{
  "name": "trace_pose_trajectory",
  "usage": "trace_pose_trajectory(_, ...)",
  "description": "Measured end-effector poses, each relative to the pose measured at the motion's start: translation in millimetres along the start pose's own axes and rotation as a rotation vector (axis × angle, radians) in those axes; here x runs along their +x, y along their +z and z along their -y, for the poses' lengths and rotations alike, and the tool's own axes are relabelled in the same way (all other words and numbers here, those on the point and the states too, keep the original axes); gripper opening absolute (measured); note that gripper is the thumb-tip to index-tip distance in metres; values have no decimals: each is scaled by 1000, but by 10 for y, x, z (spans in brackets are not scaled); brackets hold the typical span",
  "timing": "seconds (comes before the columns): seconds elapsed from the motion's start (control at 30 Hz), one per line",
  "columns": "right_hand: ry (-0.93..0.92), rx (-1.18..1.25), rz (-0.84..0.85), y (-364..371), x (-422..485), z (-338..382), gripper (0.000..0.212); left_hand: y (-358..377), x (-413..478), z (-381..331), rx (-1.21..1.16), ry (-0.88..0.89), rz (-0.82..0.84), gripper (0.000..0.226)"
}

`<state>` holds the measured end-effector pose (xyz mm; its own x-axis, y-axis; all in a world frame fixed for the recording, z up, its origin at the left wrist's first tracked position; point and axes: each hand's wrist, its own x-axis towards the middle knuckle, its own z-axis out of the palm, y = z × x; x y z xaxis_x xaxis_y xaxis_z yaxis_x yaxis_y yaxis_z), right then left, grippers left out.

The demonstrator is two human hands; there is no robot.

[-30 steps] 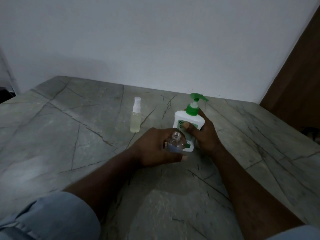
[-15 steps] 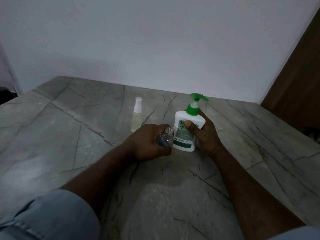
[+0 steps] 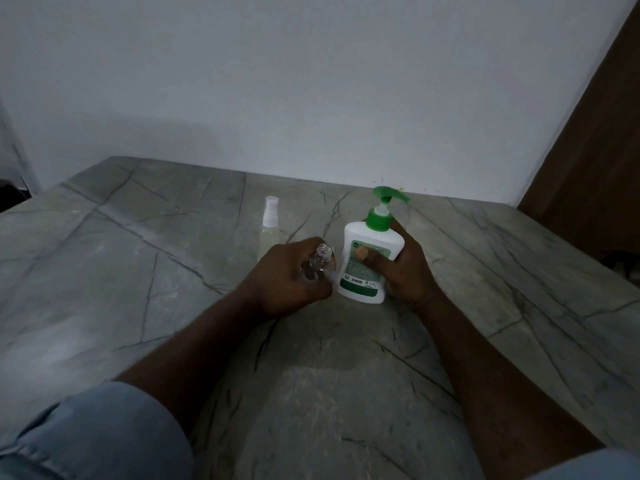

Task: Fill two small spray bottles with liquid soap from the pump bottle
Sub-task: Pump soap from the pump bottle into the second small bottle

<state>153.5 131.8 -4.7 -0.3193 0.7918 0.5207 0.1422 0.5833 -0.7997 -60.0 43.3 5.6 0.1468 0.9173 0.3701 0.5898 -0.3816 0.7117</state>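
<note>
**Holding an open bottle beside the pump bottle**

Curling round a small clear bottle (image 3: 317, 266), the left grip (image 3: 287, 277) has its fingers wrapped about the body, so only the shoulder and the threaded, uncapped neck stick out. The neck tilts up and to the right, towards the pump bottle (image 3: 363, 268), which is just beside it. I cannot tell whether the two touch.

The right grip (image 3: 407, 270) clasps the pump bottle from behind and the right, with the thumb (image 3: 363, 253) pressed across the front label and the fingers hidden behind the white body. The bottle leans slightly and its base is low at the worktop (image 3: 138, 271). Its green pump (image 3: 388, 197) is up, with the spout pointing right.

Behind the left grip a spray bottle (image 3: 269, 230) stands upright on the worktop, with its white sprayer on and pale liquid inside. It is apart from the other two bottles.

The worktop is grey stone with dark veins. Both forearms are bare, with pale blue sleeves (image 3: 90, 434) at the bottom edge. A white wall (image 3: 311, 98) rises behind, and a brown panel (image 3: 595, 150) stands on the right.
</note>
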Motion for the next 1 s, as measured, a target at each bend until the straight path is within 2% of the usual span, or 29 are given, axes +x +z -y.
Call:
trace_pose_trajectory(0.13, -30, -58, 6, 10, -17, 13, 57, 36, -1, -44, 43, -25, -72, 33)
trace_pose_trajectory(0.33, -30, -83, -4, 41, -48, 56, 62, 33, -10, -95, 75, -20, -174, 62)
trace_pose_trajectory(0.43, -34, -65, 25, 19, -41, 76, 66, 53, -11, -142, 48, 10, -201, 56)
trace_pose_trajectory(0.53, -61, 1, 27, -19, 9, 113, 92, 78, -18, -174, 31, 39, -204, 53)
trace_pose_trajectory(0.7, -4, 245, -126, -83, 54, 301, 97, 118, -31, -270, 0, 52, -180, 58)
trace_pose_trajectory(0.77, 9, 300, -147, -131, 85, 361, 100, 153, -32, -275, -10, 65, -164, 54)
trace_pose_trajectory(0.83, 15, 360, -165, -200, 136, 424, 91, 179, -33, -259, -13, 78, -162, 51)
trace_pose_trajectory(0.93, 7, 384, -183, -283, 255, 536, 59, 194, -30, -263, -28, 64, -178, 58)
trace_pose_trajectory(1.0, -3, 355, -143, -278, 333, 591, 51, 185, -17, -267, -33, 33, -196, 60)
